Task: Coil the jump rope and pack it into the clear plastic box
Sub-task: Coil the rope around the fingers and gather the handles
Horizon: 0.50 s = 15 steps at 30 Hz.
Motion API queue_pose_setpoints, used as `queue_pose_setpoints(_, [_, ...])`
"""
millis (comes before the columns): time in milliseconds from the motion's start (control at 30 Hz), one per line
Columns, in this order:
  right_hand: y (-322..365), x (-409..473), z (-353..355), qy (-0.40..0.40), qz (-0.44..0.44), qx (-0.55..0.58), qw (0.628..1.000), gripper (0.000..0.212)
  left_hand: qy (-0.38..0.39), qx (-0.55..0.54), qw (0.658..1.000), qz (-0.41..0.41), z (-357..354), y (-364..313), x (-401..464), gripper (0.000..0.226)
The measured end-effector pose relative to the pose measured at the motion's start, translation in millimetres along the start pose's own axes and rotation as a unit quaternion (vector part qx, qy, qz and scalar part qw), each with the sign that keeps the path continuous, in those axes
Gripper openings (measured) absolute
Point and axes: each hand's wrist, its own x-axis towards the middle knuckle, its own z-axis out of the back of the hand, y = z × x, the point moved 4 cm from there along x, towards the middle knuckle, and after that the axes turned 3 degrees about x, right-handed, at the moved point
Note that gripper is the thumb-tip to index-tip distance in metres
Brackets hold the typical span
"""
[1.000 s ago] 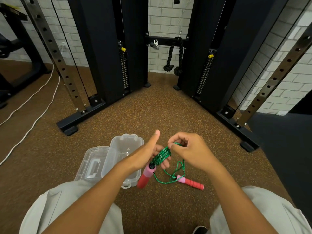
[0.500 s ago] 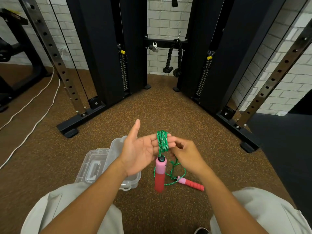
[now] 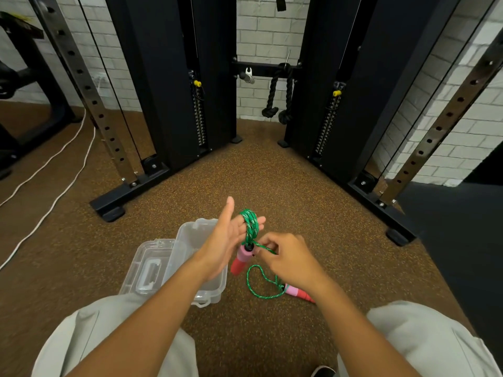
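The green jump rope (image 3: 251, 226) is wound in several turns around the fingers of my left hand (image 3: 228, 240), which is held palm up with the thumb raised. One pink and red handle (image 3: 241, 259) hangs below that hand. My right hand (image 3: 288, 258) pinches the free strand just beside the coil. A loose loop trails down to the second handle (image 3: 298, 293) lying on the floor under my right wrist. The clear plastic box (image 3: 190, 235) stands uncovered on the floor beneath my left forearm, its lid (image 3: 148, 270) folded out to the left.
I sit on brown speckled rubber flooring with my knees (image 3: 424, 338) in grey trousers at the bottom. Black cable machine columns (image 3: 174, 85) and their base feet (image 3: 109, 209) stand ahead. White cables (image 3: 51, 170) run across the floor at left. A dark mat (image 3: 462, 240) lies at right.
My right hand has brought the free strand down from the top of the coil to below my left fingers, adding a wrap. The hanging handle swung slightly, and the loose loop on the floor shortened.
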Motion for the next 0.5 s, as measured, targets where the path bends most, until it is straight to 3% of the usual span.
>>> queue_pose_setpoints(333, [5,-2,9,-0.006,0.022,0.024,0.999,0.008,-0.056,0.033,0.998,-0.006,5,0,6,0.099])
queue_pose_setpoints(500, [12,-3,15,-0.024,0.067,-0.025,0.997,0.016,-0.064,0.081,0.995,-0.012,5,2,8,0.104])
